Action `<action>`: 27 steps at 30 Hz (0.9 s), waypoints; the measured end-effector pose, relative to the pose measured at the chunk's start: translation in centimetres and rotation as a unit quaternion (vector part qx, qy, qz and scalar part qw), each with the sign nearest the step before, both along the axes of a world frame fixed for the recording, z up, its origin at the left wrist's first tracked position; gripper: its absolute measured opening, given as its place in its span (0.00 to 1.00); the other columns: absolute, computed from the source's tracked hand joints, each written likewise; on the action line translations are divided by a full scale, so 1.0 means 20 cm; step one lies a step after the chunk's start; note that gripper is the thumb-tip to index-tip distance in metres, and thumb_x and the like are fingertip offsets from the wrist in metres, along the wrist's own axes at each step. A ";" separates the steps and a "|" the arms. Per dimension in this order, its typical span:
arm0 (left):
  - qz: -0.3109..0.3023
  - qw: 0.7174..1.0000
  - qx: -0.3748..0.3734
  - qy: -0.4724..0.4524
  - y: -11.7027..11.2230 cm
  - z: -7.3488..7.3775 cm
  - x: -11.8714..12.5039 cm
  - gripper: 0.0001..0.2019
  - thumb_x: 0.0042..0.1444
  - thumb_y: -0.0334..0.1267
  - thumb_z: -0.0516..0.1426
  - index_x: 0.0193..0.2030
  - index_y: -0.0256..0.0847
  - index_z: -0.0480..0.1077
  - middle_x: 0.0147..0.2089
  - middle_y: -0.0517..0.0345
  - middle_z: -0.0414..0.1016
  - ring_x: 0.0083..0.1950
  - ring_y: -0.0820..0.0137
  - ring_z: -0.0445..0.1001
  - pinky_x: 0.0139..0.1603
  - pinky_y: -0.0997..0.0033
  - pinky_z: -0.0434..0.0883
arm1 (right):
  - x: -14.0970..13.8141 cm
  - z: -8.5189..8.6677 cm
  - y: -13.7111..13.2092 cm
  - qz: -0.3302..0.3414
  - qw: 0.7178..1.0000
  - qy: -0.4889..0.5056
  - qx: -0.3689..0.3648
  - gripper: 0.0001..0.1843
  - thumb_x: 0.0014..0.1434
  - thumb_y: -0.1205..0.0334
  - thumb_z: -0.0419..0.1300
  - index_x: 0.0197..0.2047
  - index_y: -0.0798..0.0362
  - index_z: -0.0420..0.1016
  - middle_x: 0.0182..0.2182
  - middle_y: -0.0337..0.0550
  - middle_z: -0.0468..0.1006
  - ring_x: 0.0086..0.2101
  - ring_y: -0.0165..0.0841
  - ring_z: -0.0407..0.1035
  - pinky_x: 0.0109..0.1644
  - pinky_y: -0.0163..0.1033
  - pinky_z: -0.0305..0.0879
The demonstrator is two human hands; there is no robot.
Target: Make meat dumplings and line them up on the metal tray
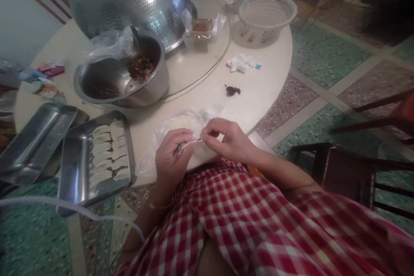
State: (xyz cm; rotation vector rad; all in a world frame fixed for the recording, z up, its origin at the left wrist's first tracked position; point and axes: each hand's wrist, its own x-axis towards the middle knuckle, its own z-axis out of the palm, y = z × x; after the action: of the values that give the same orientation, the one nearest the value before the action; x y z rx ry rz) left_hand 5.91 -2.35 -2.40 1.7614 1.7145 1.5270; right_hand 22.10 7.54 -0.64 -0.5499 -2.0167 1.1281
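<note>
Between my two hands, above the near table edge, is a folded dumpling (187, 143). My left hand (173, 151) cups it from below and the side, fingers curled round it. At its right end, my right hand (226, 138) pinches the dough edge between thumb and forefinger. Just behind my hands lies a clear plastic bag (158, 131) with pale round wrappers (177, 121) in it. On the left, a metal tray (76, 168) holds two rows of finished dumplings (102, 148). Beyond it stands a steel bowl (155, 90) with dark minced filling (141, 69) and a spoon handle (135, 39).
A second metal tray (35, 142) sits at the far left. A large perforated steel colander (129, 0) rests on the glass turntable (207, 67). A plastic basket (258, 30), a crumpled tissue (239, 63) and a dark scrap (232, 90) lie to the right. A stool (339, 172) stands beside me.
</note>
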 end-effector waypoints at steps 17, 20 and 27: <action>0.040 0.998 -0.032 -0.033 0.02 0.00 0.02 0.07 0.57 0.35 0.61 0.43 0.42 0.75 0.41 0.57 0.79 0.41 0.70 0.78 0.43 0.70 0.77 | -0.02 -0.01 -0.01 0.023 0.988 0.050 0.145 0.10 0.66 0.67 0.52 0.37 0.54 0.74 0.32 0.44 0.78 0.35 0.32 0.69 0.41 0.40 0.69; 0.040 0.999 0.010 0.021 0.03 0.02 0.02 0.05 0.58 0.33 0.60 0.41 0.43 0.76 0.40 0.59 0.79 0.41 0.72 0.78 0.43 0.72 0.76 | -0.02 -0.03 -0.02 0.010 0.979 0.070 0.192 0.07 0.65 0.66 0.54 0.41 0.54 0.74 0.34 0.45 0.79 0.37 0.34 0.70 0.43 0.42 0.70; 0.044 0.998 0.037 0.016 0.03 0.02 0.03 0.04 0.58 0.32 0.60 0.39 0.43 0.75 0.39 0.59 0.78 0.41 0.71 0.77 0.43 0.69 0.76 | -0.03 -0.06 -0.05 -0.053 0.970 0.080 0.222 0.05 0.63 0.66 0.59 0.43 0.56 0.73 0.33 0.46 0.80 0.36 0.34 0.72 0.42 0.42 0.70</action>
State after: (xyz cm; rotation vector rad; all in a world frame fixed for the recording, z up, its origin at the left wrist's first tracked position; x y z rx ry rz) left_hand 6.56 -1.71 -2.04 1.7770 1.7956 1.6274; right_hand 21.47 6.57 -1.90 -0.3181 -1.9875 0.6048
